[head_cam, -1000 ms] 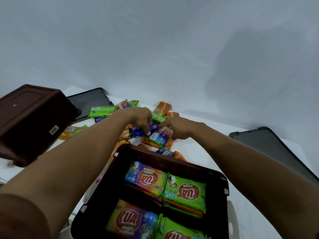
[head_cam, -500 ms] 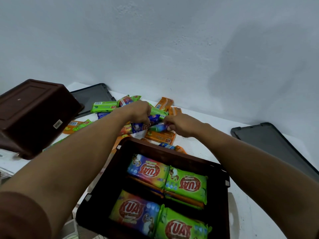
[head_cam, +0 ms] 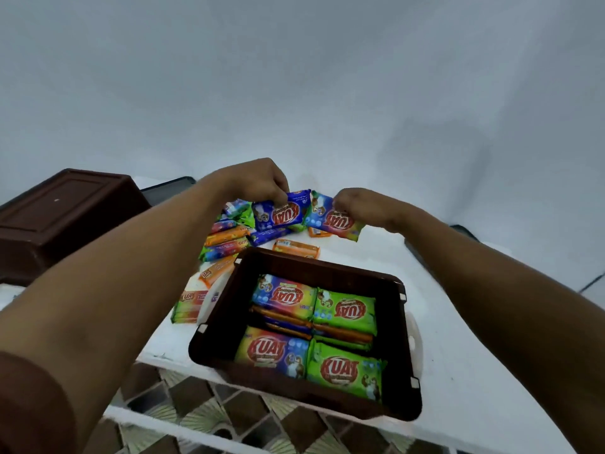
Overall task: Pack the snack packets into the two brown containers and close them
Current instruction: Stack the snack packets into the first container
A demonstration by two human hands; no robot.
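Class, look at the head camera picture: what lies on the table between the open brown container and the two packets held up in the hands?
An orange packet lies flat on the white table, just beyond the open brown container.

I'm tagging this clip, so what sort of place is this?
Probably a room in a home rather than a shop: a white table pushed against a plain white wall, with a patterned tile floor below.

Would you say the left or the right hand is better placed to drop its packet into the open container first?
Probably left: the left hand holds its blue packet nearer above the open container than the right hand.
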